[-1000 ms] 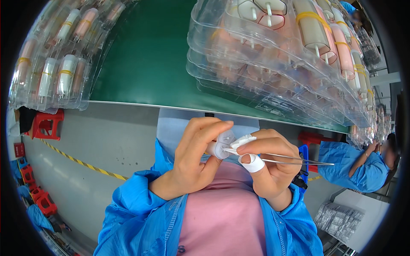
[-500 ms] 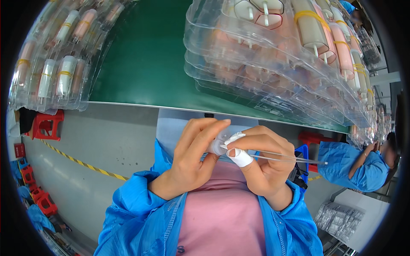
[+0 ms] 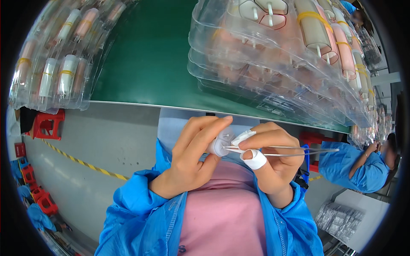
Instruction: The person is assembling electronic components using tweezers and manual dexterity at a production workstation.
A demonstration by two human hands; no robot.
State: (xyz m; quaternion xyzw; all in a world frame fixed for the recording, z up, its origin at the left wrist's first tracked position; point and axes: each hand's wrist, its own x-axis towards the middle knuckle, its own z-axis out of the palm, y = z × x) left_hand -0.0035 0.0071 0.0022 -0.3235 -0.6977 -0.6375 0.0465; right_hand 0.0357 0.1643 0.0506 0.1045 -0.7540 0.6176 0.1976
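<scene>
In front of my chest, my left hand [image 3: 192, 155] is closed around a small translucent round plastic part [image 3: 221, 142], its open face turned to the right. A small pale feature shows inside that part. My right hand [image 3: 273, 158] pinches a pair of metal tweezers [image 3: 294, 150] between thumb and index finger. The tweezers' tips touch or nearly touch the near rim of the plastic part; exact contact is hard to tell. White tape [image 3: 255, 160] wraps my right thumb, and more white tape covers the index fingertip.
Beyond my hands lies a green tabletop [image 3: 145, 64]. Stacked clear plastic trays [image 3: 247, 68] with pink, grey and white tubes stand at the right, and more trays [image 3: 60, 81] at the left. A co-worker in blue [image 3: 354, 164] sits at the right; red stools [image 3: 49, 123] stand left.
My right hand has drawn slightly to the right, so the tweezers' tips and more of the plastic part now show. My left hand stays nearly in place.
</scene>
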